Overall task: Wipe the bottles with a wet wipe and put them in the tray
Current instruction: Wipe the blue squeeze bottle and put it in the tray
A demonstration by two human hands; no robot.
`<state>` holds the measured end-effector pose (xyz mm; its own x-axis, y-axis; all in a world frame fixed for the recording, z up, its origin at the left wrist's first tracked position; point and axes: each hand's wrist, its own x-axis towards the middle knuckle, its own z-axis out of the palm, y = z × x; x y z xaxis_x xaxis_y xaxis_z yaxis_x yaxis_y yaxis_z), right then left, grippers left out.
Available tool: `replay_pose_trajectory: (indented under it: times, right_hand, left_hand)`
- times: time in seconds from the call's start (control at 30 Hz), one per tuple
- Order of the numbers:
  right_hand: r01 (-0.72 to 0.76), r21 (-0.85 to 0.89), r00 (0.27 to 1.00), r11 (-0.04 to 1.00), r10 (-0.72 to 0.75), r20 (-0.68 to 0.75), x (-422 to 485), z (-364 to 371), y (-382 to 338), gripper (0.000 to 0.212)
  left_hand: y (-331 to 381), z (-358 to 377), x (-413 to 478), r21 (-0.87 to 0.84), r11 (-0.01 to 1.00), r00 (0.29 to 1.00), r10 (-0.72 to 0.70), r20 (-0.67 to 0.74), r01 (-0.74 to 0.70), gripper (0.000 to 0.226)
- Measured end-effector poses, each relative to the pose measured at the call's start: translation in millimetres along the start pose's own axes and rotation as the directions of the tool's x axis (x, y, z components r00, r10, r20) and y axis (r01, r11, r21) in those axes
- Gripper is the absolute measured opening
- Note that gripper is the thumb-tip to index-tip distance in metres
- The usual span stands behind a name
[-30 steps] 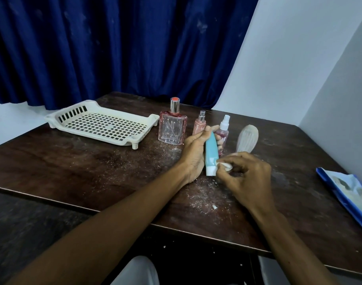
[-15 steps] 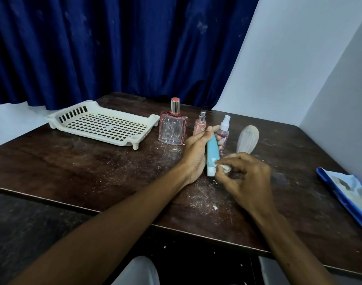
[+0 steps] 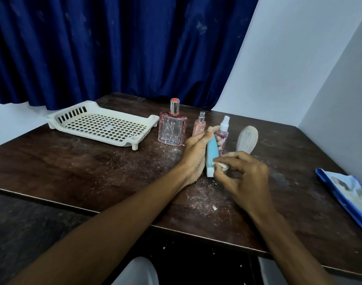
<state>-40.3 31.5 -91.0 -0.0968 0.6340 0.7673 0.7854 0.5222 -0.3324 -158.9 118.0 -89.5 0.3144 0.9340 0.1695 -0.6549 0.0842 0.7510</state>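
Left hand (image 3: 194, 154) grips teal tube (image 3: 212, 150); right hand (image 3: 246, 182) pinches wipe (image 3: 222, 165), mostly hidden.

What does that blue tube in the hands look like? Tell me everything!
The blue tube is light blue, smooth and plastic-looking, with a white cap at its lower end. It is nearly upright, cap down, over the dark table. The left hand holds it, fingers curled round its top. The right hand presses a small white wipe against its lower part.

Head view looks down, close over table (image 3: 73, 161).
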Motion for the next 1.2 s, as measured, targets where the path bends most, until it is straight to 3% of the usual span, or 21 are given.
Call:
replay_pose_trajectory:
  times: [0.2,0.9,1.07,1.2]
  right_hand:
    - [-0.025,-0.006,0.999,1.000,0.024,-0.036,2,-2,3,0.020]
    - [0.116,-0.108,0.993,0.987,-0.120,-0.023,4,4,-2,0.021]
    - [0.096,-0.080,0.995,0.992,-0.093,0.037,-4,-4,2,0.020]
    - [-0.041,-0.054,0.997,0.998,0.036,-0.075,-4,-10,6,0.019]
  left_hand:
    - [1,1,-2,0.021,1.000,1.000,0.016,0.012,-0.016,0.028]
    - [2,5,-6,0.084,0.996,0.999,0.035,0.027,-0.037,0.021]
    - [4,4,-6,0.077,0.997,0.999,0.032,-0.003,-0.031,0.020]
    - [3,3,-5,0.046,0.999,1.000,0.004,-0.024,-0.002,0.025]
